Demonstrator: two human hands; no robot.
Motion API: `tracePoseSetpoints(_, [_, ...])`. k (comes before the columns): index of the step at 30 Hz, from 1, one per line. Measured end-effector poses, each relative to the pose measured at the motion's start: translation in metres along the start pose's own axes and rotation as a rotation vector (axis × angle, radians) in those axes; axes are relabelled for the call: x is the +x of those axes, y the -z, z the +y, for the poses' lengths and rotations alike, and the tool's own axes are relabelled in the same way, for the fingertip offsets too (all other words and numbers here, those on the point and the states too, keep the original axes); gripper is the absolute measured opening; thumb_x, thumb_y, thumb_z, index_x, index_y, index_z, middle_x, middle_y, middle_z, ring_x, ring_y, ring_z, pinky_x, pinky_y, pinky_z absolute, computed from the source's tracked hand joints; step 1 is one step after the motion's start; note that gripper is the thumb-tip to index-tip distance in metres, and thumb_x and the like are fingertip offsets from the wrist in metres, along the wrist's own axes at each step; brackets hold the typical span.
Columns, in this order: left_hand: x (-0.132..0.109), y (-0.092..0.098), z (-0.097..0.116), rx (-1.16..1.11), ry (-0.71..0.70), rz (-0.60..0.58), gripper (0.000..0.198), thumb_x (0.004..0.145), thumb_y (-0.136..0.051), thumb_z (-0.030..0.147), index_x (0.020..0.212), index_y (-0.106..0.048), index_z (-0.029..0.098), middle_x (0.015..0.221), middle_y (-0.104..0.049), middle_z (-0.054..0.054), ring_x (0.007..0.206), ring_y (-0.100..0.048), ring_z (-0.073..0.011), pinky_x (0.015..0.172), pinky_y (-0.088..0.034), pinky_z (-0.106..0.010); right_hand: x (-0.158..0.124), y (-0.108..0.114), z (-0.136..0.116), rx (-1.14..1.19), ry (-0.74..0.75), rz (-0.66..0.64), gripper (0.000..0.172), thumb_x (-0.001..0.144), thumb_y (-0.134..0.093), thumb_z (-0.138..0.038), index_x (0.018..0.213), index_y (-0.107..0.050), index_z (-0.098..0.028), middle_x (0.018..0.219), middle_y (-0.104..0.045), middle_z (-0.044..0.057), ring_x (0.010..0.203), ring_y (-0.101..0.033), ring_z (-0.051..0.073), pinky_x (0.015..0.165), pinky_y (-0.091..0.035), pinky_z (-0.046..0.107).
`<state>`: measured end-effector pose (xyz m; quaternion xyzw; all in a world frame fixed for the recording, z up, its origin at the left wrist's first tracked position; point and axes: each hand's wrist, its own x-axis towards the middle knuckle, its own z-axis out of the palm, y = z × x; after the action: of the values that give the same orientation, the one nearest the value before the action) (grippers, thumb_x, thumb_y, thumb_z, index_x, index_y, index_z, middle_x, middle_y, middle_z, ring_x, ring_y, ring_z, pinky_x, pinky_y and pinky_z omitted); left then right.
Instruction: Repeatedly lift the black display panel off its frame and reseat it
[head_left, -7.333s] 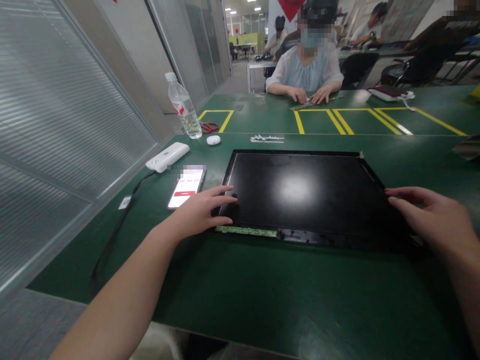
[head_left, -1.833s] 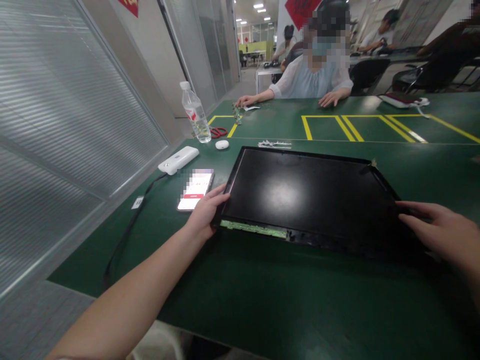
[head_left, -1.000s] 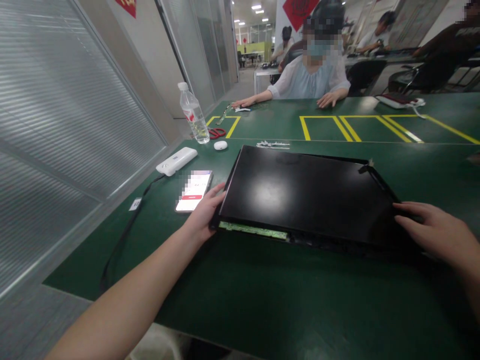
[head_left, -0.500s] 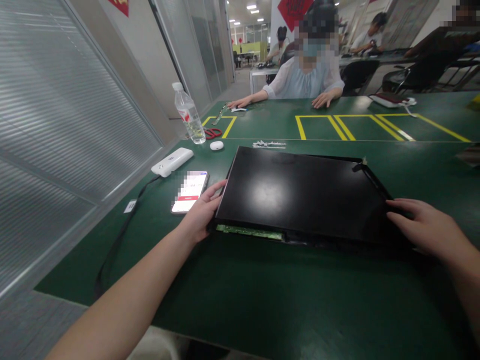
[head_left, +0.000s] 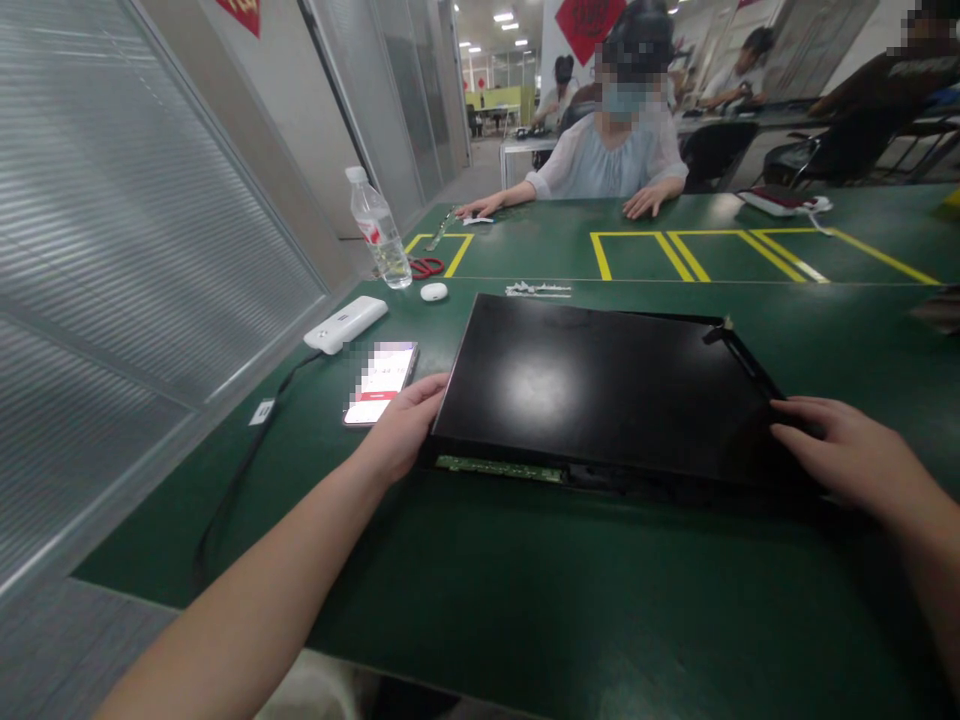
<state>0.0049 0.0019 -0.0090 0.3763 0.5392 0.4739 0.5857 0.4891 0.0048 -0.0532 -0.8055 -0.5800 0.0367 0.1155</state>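
A flat black display panel [head_left: 600, 390] with a glossy face lies in a dark frame in front of me, its near side tipped slightly up. Along its near edge a strip of green circuit board [head_left: 499, 469] shows. My left hand [head_left: 405, 425] grips the panel's left edge, with some fingertips hidden under it. At the right edge my right hand [head_left: 844, 445] has thumb and fingers closed on the frame. A small tab sticks up near the far right corner.
Left of the panel lie a phone [head_left: 381, 383], a white device [head_left: 346, 325] with a black strap, and a white earbud case [head_left: 433, 292]. A water bottle [head_left: 379, 230] and red-handled scissors [head_left: 427, 267] stand farther back. A person [head_left: 615, 160] sits opposite, hands on the table.
The near left edge of the panel has shifted very slightly, and my left fingers sit a little lower along it. My right hand is almost unchanged.
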Motion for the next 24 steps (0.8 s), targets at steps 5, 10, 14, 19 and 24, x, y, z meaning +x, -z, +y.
tracePoseSetpoints(5, [-0.001,0.000,0.005,-0.027,0.055,-0.006,0.031,0.063,-0.079,0.014,0.093,-0.083,0.017,0.078,-0.080,-0.004,0.071,-0.073,-0.0206,0.062,-0.053,-0.026,-0.002,0.004,-0.004,0.007,-0.018,-0.034,0.059,0.072,-0.047,-0.051,0.112,-0.075,-0.018,0.134,-0.067,0.017,0.115,-0.067,0.037,0.096,-0.057,0.054])
tracePoseSetpoints(10, [-0.002,-0.002,0.009,-0.031,0.044,-0.022,0.035,0.065,-0.068,0.014,0.097,-0.083,0.014,0.093,-0.082,-0.007,0.085,-0.074,-0.0239,0.066,-0.053,-0.027,-0.006,0.009,-0.014,0.008,-0.084,-0.064,0.064,0.070,-0.046,-0.051,0.116,-0.075,-0.017,0.140,-0.063,0.017,0.111,-0.067,0.038,0.086,-0.060,0.054])
tracePoseSetpoints(14, [-0.002,-0.002,0.008,-0.086,0.030,0.024,0.036,0.067,-0.062,0.021,0.095,-0.083,0.012,0.102,-0.082,-0.010,0.098,-0.074,-0.0273,0.073,-0.054,-0.029,-0.005,0.010,-0.014,0.003,-0.059,-0.071,0.064,0.070,-0.045,-0.051,0.114,-0.075,-0.016,0.138,-0.064,0.017,0.116,-0.066,0.038,0.097,-0.057,0.055])
tracePoseSetpoints(19, [-0.003,0.002,0.006,0.019,0.023,-0.067,0.035,0.072,-0.073,0.029,0.102,-0.083,0.014,0.107,-0.082,-0.009,0.107,-0.073,-0.0307,0.082,-0.055,-0.033,-0.004,0.007,-0.009,0.003,-0.016,-0.025,0.060,0.071,-0.045,-0.051,0.112,-0.075,-0.018,0.133,-0.067,0.016,0.116,-0.066,0.038,0.099,-0.055,0.056])
tracePoseSetpoints(24, [-0.002,0.009,0.001,0.058,-0.048,-0.098,0.039,0.073,-0.083,0.034,0.108,-0.083,0.017,0.111,-0.082,-0.010,0.114,-0.071,-0.0341,0.100,-0.051,-0.039,-0.005,0.008,-0.010,-0.013,-0.041,-0.054,0.066,0.071,-0.044,-0.052,0.116,-0.075,-0.015,0.138,-0.065,0.017,0.120,-0.065,0.039,0.102,-0.054,0.056])
